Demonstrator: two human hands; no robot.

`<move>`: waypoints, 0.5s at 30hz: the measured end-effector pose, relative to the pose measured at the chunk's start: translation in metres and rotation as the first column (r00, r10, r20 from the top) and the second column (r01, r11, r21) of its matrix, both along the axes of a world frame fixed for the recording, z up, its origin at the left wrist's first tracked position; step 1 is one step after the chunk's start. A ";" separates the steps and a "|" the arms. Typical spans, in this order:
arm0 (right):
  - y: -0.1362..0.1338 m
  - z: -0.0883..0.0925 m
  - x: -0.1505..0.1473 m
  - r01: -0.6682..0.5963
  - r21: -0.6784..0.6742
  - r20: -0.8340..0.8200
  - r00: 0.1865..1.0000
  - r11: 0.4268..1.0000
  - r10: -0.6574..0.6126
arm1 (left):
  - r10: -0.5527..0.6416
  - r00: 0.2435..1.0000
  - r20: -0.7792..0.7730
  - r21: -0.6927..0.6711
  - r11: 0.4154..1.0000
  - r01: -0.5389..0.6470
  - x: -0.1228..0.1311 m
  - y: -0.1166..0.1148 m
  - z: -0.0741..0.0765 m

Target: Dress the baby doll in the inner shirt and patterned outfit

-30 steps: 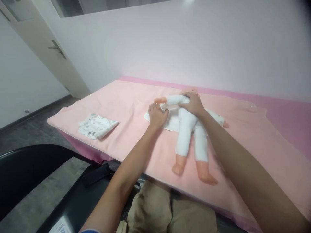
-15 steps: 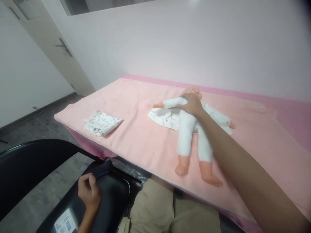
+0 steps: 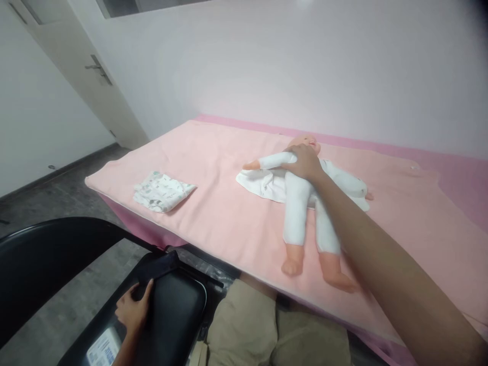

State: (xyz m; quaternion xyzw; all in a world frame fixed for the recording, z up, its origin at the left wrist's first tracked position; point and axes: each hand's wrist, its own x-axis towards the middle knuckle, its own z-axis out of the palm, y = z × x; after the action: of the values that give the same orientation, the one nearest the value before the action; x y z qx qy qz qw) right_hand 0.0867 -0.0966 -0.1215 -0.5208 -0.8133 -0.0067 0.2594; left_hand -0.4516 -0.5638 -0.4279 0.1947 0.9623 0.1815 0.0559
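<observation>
A soft-bodied baby doll [image 3: 295, 213] in smooth white fabric, its feet glossy orange-pink, lies face-up on a wrinkled white cloth garment [image 3: 263, 185] spread over a soft peach-pink sheet [image 3: 221, 218]. The right hand [image 3: 304, 161] lies across its upper chest, thumb spread; whether it grips, I cannot tell. Over a smooth black chair seat [image 3: 179, 300], the left hand [image 3: 133, 307] curves open beside a dark oblong object [image 3: 158, 268]. A patterned white folded cloth [image 3: 163, 192] lies leftward on the sheet.
</observation>
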 end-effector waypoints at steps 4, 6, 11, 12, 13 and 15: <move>0.000 0.000 0.000 0.003 0.001 -0.002 1.000 1.000 -0.003 | 0.072 0.995 0.072 0.035 0.997 -0.075 0.003 0.005 0.003; 0.001 -0.001 0.001 0.002 0.007 -0.013 1.000 1.000 -0.002 | 0.091 0.993 0.075 0.034 0.995 -0.094 0.005 0.008 0.003; 0.002 -0.002 0.001 -0.002 0.018 -0.009 1.000 1.000 0.002 | 0.117 0.991 0.058 0.039 0.992 -0.120 0.006 0.011 0.002; 0.002 -0.002 0.001 -0.004 0.016 -0.004 1.000 1.000 0.004 | 0.114 0.991 0.063 0.039 0.992 -0.117 0.005 0.011 0.002; 0.001 -0.001 0.001 -0.007 0.014 0.001 1.000 1.000 0.007 | 0.111 0.991 0.070 0.038 0.993 -0.114 0.004 0.010 0.001; 0.001 -0.001 0.001 -0.011 0.012 0.009 1.000 1.000 0.011 | 0.109 0.990 0.086 0.034 0.993 -0.112 0.003 0.008 0.000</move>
State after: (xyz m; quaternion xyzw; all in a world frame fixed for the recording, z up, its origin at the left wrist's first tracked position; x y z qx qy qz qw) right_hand 0.0875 -0.0953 -0.1222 -0.5146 -0.8173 -0.0128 0.2589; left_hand -0.4489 -0.5554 -0.4278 0.1345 0.9647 0.2111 0.0824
